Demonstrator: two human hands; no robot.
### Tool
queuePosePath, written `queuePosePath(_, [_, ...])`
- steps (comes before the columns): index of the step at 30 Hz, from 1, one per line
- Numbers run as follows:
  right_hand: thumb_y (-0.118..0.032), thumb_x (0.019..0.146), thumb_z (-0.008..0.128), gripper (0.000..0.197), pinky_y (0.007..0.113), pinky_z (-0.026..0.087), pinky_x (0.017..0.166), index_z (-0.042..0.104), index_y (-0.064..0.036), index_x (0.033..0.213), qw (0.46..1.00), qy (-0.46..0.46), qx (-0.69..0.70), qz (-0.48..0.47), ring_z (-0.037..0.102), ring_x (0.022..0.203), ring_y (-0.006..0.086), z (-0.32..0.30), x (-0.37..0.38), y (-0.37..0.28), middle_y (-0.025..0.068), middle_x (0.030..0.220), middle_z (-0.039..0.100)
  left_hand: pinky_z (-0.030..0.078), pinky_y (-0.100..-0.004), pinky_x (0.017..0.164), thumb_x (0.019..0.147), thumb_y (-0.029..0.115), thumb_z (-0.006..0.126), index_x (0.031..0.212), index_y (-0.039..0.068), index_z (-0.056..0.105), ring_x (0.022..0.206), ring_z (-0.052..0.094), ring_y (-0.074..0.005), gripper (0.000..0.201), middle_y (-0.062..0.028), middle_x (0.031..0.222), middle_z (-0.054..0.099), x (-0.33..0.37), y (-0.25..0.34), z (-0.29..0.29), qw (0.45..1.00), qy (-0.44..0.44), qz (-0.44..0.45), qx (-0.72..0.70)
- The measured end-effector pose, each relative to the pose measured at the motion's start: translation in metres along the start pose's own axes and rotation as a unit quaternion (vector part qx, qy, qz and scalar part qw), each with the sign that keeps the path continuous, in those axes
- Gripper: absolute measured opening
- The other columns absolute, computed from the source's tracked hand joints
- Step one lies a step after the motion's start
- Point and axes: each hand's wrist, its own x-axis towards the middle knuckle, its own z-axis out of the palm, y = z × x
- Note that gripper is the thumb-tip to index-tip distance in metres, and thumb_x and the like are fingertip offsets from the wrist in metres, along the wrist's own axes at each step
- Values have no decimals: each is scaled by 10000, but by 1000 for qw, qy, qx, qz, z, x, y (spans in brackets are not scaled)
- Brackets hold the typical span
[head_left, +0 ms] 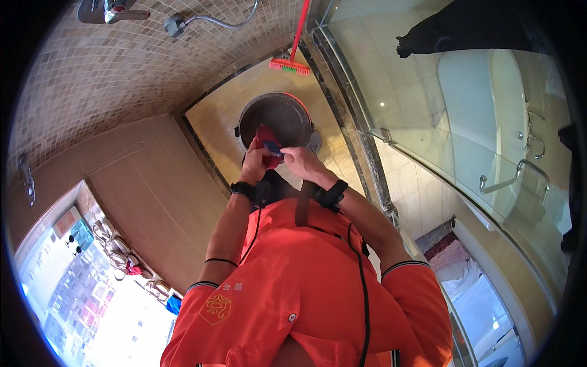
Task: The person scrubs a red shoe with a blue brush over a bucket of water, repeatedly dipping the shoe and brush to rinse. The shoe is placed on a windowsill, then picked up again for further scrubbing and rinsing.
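Note:
Over the near rim of a grey bucket point(247, 113), my two hands work close together. My left hand point(252, 164) is closed around a red, cloth-like piece point(264, 133) that hangs partly over the bucket's opening. From the other side, my right hand point(304, 165) is closed, its fingers pinching the end of a small dark blue object point(273, 147). That object lies against the red piece; its exact kind is too small to make out. The bucket stands on the tiled floor point(214, 116) and looks dark grey inside.
A red push broom point(290, 66) leans beyond the bucket, its bristles on the floor. Glass panels point(428, 153) with a metal handle point(516, 180) run along the right. At left are a mosaic-tiled wall point(122, 73), a shower hose point(223, 24) and a bright window point(92, 293).

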Motion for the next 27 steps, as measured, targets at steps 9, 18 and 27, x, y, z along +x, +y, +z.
queuePosePath(9, [-196, 964, 528, 346, 487, 570, 832, 733, -32, 1190, 997, -49, -55, 14, 716, 924, 430, -22, 5, -15, 274, 971, 722, 527, -492, 1045, 1112, 269, 412, 1484, 73, 474, 1223, 630, -300, 425, -114, 1392, 614, 6, 0, -9, 996, -17, 38, -80])
queuePosePath(18, [-203, 976, 546, 334, 456, 573, 818, 729, -14, 1183, 990, 17, 122, 73, 726, 943, 409, -3, 13, 6, 272, 947, 723, 468, -515, 1108, 1127, 384, 371, 1440, 32, 515, 1257, 611, -324, 492, -146, 1362, 641, 19, 24, -6, 990, 2, -94, -106])
queuePosePath(27, [-262, 1005, 492, 403, 473, 553, 931, 704, -17, 1244, 967, 16, 84, 240, 691, 1059, 434, 49, 49, 62, 277, 1111, 716, 592, -439, 639, 1089, 467, 454, 1250, 107, 615, 932, 703, -283, 426, -99, 1115, 695, 99, -30, -39, 974, 130, -180, 48])
